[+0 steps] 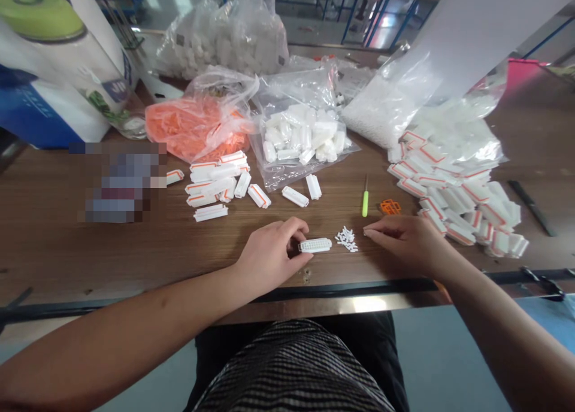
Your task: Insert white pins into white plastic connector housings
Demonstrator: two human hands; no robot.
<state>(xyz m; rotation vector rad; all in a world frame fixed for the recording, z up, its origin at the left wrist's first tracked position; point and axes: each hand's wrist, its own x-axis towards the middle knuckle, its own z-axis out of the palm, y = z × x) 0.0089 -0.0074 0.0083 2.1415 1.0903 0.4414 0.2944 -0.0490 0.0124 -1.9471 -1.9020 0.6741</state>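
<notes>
Near the table's front edge, my left hand (272, 253) grips a white plastic connector housing (315, 245) by its left end, thumb in front and fingers behind. The top face of the housing shows rows of small holes. Just right of it lies a small pile of tiny white pegs (346, 239). Beyond the pile, my right hand (404, 241) is pinched, thumb against forefinger; whatever is between the tips is too small to make out. Behind it are a thin pick with a yellow-green handle (365, 203) and some orange plastic frames (390, 206).
White housings with orange strips lie in a left group (211, 187) and a larger right heap (467, 196). Behind stand bags of orange parts (197, 127), white housings (305, 133) and white pegs (381, 109). A bottle (67, 52) is at left, a black strip (532, 207) at right.
</notes>
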